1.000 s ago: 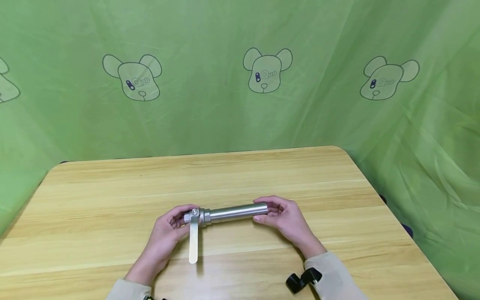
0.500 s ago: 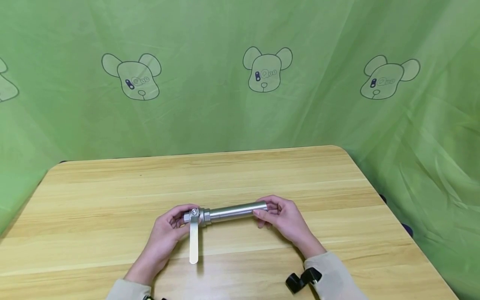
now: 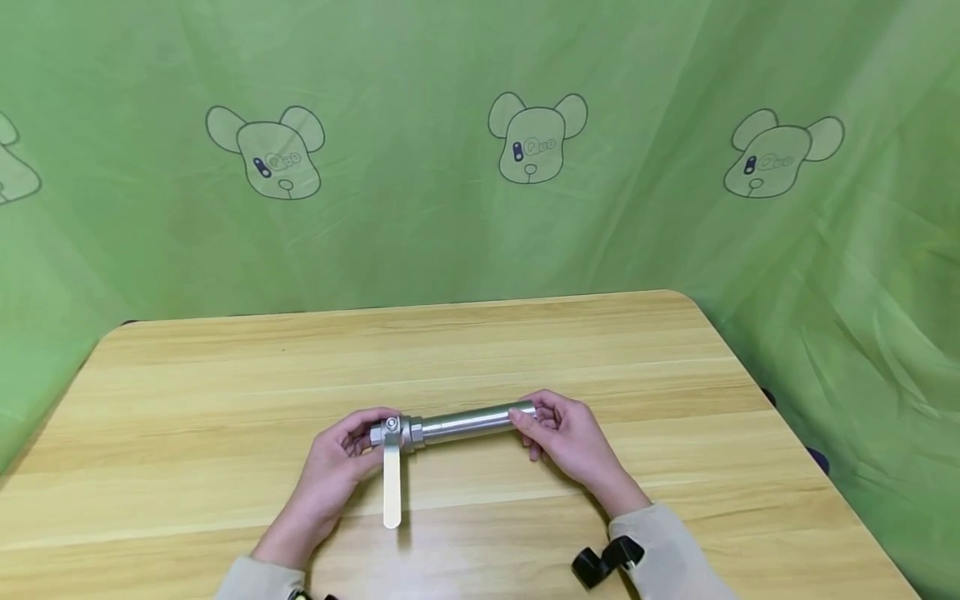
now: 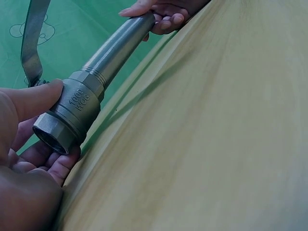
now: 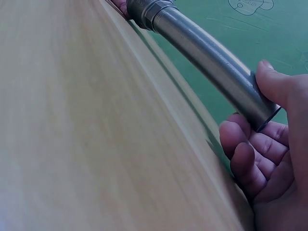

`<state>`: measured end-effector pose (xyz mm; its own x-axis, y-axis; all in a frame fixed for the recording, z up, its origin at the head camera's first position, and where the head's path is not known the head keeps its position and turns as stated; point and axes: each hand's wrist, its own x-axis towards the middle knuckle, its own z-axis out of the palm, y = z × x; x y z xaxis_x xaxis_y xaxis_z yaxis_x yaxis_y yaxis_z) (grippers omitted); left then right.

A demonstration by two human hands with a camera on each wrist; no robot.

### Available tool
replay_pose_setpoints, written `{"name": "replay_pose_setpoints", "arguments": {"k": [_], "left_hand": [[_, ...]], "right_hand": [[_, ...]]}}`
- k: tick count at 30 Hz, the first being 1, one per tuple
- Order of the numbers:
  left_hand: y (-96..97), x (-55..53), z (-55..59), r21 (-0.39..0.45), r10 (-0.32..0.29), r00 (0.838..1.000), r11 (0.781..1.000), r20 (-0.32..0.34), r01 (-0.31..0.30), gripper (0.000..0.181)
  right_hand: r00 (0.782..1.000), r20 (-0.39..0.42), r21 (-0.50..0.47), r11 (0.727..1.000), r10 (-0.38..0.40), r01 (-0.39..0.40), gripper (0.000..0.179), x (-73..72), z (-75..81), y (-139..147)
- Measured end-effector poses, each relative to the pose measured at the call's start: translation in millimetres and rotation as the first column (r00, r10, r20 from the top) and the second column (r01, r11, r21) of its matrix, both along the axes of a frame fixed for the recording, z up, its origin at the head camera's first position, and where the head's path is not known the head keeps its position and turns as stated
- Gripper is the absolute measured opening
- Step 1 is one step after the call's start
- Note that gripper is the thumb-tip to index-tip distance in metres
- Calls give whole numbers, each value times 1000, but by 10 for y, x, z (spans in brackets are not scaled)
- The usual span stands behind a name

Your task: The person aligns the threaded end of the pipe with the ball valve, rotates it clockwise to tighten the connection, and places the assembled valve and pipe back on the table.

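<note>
A silver ball valve (image 3: pixel 411 433) with a long flat lever (image 3: pixel 392 492) is joined to a straight steel pipe (image 3: pixel 468 423). In the left wrist view, raised lettering shows on the valve body (image 4: pixel 77 103), and a few threads stay bare where the pipe enters it. My left hand (image 3: pixel 333 467) grips the valve, thumb on one side and fingers curled beneath. At the pipe's free end, my right hand (image 3: pixel 570 437) pinches the tube, its thumb (image 5: pixel 272 84) laid along the top and the fingers under it. The assembly is held above the table, the lever pointing toward me.
The wood-grain table (image 3: pixel 225 375) has rounded far corners. Behind it and along the right side hangs a green curtain (image 3: pixel 405 233) printed with bear heads. A black strap piece (image 3: pixel 607 561) sticks out from the right sleeve (image 3: pixel 663 550).
My right thumb has shifted from below the pipe's end up onto its upper side, and the fingers now show below the pipe. The left hand, valve and lever stay nearly still.
</note>
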<state>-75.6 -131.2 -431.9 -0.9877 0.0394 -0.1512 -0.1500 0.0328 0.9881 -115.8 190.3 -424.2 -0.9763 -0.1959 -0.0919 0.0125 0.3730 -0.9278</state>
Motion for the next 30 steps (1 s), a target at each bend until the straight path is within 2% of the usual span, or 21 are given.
{"name": "replay_pose_setpoints", "arguments": {"k": [4, 10, 12, 17, 21, 30], "left_hand": [[-4, -3, -2, 6, -3, 1000, 1000, 6, 3, 53], [-8, 4, -3, 20, 5, 1000, 1000, 24, -6, 53], [-11, 4, -2, 37, 4, 1000, 999, 29, -6, 53], [-18, 3, 5, 90, -5, 999, 996, 38, 1, 53], [-17, -2, 9, 85, -9, 999, 996, 35, 6, 53], [-14, -10, 6, 78, -19, 1000, 997, 24, 17, 53]], "right_hand": [[1000, 5, -28, 1000, 4, -4, 38, 6, 1, 10], [997, -78, -61, 998, 12, -17, 53, 7, -29, 36], [996, -94, -68, 998, 10, -16, 52, 7, -43, 40], [997, -80, -130, 991, -20, 9, 52, 6, -58, 49], [996, -82, -161, 987, -31, 18, 54, 3, -44, 49], [994, -91, -100, 994, -58, 49, 42, 1, -23, 39]]}}
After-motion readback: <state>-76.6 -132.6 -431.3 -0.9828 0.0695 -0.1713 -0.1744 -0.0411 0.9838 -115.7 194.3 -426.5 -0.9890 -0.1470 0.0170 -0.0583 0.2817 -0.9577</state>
